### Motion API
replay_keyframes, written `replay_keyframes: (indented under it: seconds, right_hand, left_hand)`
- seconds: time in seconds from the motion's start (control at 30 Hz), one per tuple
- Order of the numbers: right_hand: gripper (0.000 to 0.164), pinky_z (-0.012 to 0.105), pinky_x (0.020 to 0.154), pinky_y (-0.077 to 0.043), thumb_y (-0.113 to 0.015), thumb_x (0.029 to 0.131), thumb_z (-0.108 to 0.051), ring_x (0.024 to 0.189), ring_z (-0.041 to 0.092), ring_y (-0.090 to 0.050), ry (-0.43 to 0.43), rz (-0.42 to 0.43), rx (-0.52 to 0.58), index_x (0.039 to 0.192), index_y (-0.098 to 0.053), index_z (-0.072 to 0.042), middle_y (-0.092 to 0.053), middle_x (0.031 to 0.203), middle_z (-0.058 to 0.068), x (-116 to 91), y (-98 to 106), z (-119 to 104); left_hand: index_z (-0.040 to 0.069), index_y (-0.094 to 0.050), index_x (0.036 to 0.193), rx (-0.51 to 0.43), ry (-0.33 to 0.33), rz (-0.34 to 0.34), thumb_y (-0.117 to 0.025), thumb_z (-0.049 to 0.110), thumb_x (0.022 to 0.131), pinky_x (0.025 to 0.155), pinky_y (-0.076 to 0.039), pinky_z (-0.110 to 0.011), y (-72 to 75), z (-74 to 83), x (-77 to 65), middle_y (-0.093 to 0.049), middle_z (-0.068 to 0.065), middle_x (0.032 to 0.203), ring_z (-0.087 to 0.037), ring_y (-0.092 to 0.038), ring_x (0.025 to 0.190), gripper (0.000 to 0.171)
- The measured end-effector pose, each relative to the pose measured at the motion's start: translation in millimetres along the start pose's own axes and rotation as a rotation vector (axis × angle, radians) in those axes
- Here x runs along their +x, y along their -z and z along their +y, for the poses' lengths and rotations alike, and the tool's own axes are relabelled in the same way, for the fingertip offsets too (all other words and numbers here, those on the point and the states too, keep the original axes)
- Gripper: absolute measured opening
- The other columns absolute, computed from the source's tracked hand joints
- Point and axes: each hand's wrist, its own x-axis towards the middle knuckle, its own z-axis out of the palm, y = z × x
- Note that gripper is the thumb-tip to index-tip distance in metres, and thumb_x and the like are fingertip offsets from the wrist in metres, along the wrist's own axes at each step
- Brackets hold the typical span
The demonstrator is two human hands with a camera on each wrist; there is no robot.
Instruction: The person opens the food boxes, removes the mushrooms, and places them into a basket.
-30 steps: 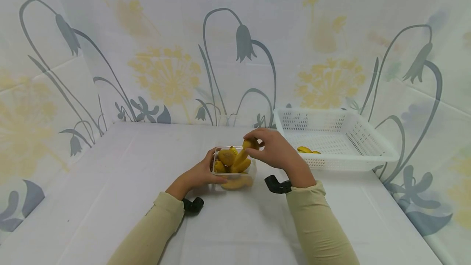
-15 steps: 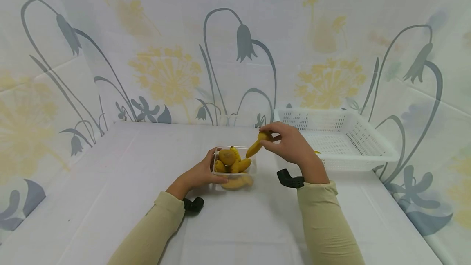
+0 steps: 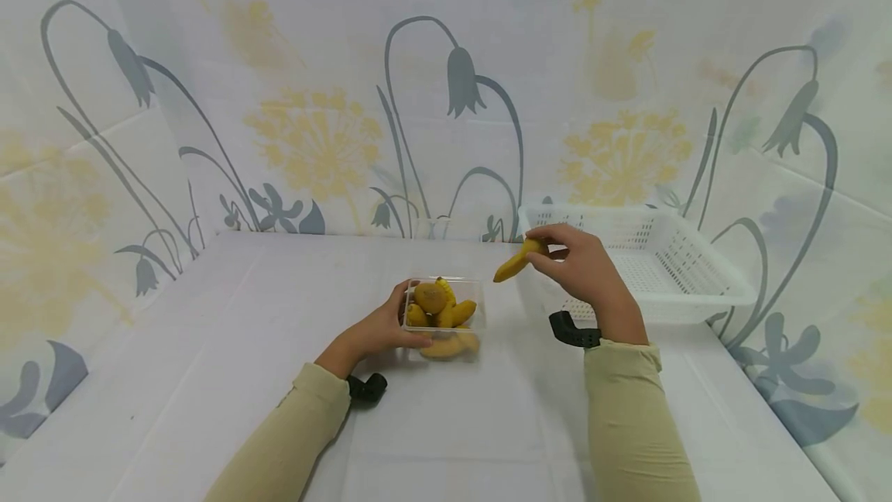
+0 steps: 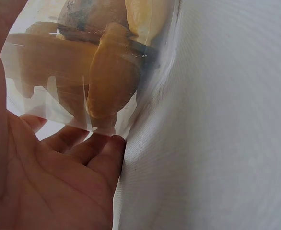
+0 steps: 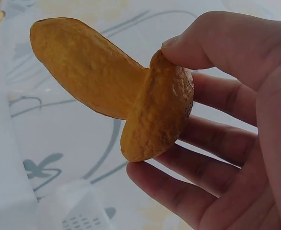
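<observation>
My right hand pinches a yellow mushroom by its cap, thumb on one side and fingers on the other. Its thick stem points down and left in the head view. It is in the air between a clear plastic box and a white basket. My left hand holds the box from its left side, thumb at the front and fingers behind. Several yellow mushrooms lie in the box. Through its clear wall in the left wrist view, more brownish-yellow mushrooms show, pressed together.
The white perforated basket stands at the back right, partly behind my right hand. Another clear container is at the table's back edge. A white cloth covers the table, and a flower-printed curtain hangs behind.
My right hand has lifted the mushroom out of the clear box and carried it right, toward the basket. My left hand has stayed on the box.
</observation>
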Motion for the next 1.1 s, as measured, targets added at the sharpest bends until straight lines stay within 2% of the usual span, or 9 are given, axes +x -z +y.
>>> replay_keyframes:
  seconds: [0.13,0.23,0.37,0.63,1.1]
  right_hand:
    - [0.036,0.041,0.082,-0.055,-0.065,0.093,-0.03,0.105,0.032,-0.066,-0.039,0.009,0.002,0.125,-0.063,-0.014,-0.063,0.117,0.009,-1.3,4.9,6.7]
    - [0.037,0.043,0.082,-0.054,-0.064,0.093,-0.033,0.106,0.035,-0.066,-0.069,0.013,-0.008,0.126,-0.062,-0.017,-0.062,0.118,0.009,-2.0,7.5,12.6]
    - [0.038,0.045,0.089,-0.052,-0.063,0.094,-0.037,0.108,0.035,-0.065,-0.103,0.03,-0.023,0.127,-0.061,-0.018,-0.061,0.123,0.008,-2.8,9.7,20.1]
    - [0.041,0.046,0.094,-0.051,-0.062,0.094,-0.038,0.112,0.036,-0.062,-0.154,0.084,-0.016,0.129,-0.06,-0.015,-0.058,0.132,0.012,-5.8,15.1,30.1]
    - [0.046,0.046,0.1,-0.047,-0.058,0.096,-0.039,0.122,0.033,-0.054,-0.2,0.172,-0.008,0.132,-0.057,-0.011,-0.056,0.134,0.014,-5.2,18.7,47.6]
  left_hand:
    - [0.026,-0.009,0.153,0.004,0.006,0.001,-0.084,0.041,0.072,0.117,-0.024,-0.053,-0.3,1.0,-1.2,-0.026,-0.015,0.158,-0.03,-0.026,0.146,0.112]
    - [0.026,-0.009,0.153,0.003,0.009,-0.001,-0.084,0.041,0.072,0.117,-0.023,-0.053,-0.7,1.5,-1.5,-0.026,-0.015,0.158,-0.03,-0.026,0.146,0.111]
    - [0.025,-0.008,0.153,0.0,0.015,-0.007,-0.084,0.041,0.073,0.117,-0.023,-0.053,-0.9,1.8,-1.7,-0.026,-0.014,0.158,-0.03,-0.027,0.146,0.112]
    - [0.025,-0.007,0.154,0.006,0.018,-0.008,-0.084,0.041,0.072,0.117,-0.023,-0.053,-0.8,2.6,-2.4,-0.028,-0.013,0.157,-0.03,-0.029,0.145,0.113]
    - [0.028,-0.008,0.153,0.024,0.028,0.002,-0.084,0.044,0.072,0.115,-0.025,-0.054,-0.9,1.7,-1.0,-0.026,-0.015,0.158,-0.031,-0.028,0.145,0.112]
